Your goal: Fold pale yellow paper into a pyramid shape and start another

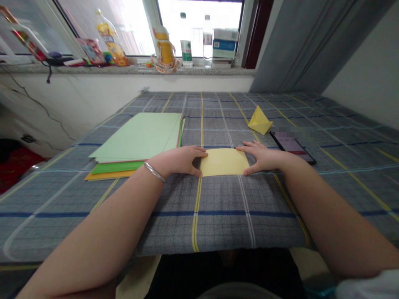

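A yellow rectangle of paper lies on the plaid tablecloth, its long sides running left to right. My left hand, with a silver bangle at the wrist, has its thumb and fingertips at the paper's left edge. At the right edge rests my right hand, fingers spread, its thumb near the lower corner and its fingertips near the upper one. Both hands hold the sheet by its short ends. Farther back on the right stands a folded yellow paper shape with a pointed top.
A stack of coloured paper, pale green on top, lies at the left. A phone sits beyond my right hand. Bottles, boxes and a yellow cup line the windowsill behind the plaid-covered table.
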The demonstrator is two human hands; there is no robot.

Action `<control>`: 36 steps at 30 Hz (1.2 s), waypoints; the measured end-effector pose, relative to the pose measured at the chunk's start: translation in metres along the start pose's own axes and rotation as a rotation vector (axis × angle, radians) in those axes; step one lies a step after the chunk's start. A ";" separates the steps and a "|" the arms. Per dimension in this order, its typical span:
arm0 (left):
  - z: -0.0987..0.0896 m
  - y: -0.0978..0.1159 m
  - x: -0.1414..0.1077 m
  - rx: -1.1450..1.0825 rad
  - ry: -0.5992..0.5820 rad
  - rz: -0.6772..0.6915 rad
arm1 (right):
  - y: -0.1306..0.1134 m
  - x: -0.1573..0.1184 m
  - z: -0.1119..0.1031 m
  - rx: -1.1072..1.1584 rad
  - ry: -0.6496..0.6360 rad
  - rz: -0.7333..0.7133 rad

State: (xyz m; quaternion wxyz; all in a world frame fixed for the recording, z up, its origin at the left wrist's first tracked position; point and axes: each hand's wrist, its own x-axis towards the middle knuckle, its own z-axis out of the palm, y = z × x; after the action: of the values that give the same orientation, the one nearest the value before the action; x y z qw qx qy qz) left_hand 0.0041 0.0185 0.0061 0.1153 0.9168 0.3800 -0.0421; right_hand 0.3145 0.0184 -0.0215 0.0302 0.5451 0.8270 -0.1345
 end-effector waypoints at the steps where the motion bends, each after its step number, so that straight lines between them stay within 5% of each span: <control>1: -0.001 0.002 -0.001 0.003 -0.009 -0.017 | 0.001 0.000 0.000 -0.004 0.002 -0.004; 9: -0.006 0.023 -0.006 0.034 -0.098 -0.111 | -0.009 -0.002 0.000 -0.016 -0.003 -0.007; 17: 0.014 0.044 0.001 0.242 0.236 -0.021 | -0.032 -0.001 0.005 -0.041 0.097 -0.137; 23: 0.015 0.044 0.009 0.171 0.214 0.204 | -0.045 -0.002 0.004 -0.039 0.230 -0.382; 36: 0.022 0.051 0.018 0.208 0.443 0.022 | -0.072 -0.005 -0.003 0.011 0.422 -0.308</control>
State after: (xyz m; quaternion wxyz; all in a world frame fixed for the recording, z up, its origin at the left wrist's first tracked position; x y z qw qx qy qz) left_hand 0.0532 -0.0093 -0.0091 -0.0655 0.9147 0.3796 0.1223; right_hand 0.2518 -0.0122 -0.0039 -0.1669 0.4290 0.8874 -0.0255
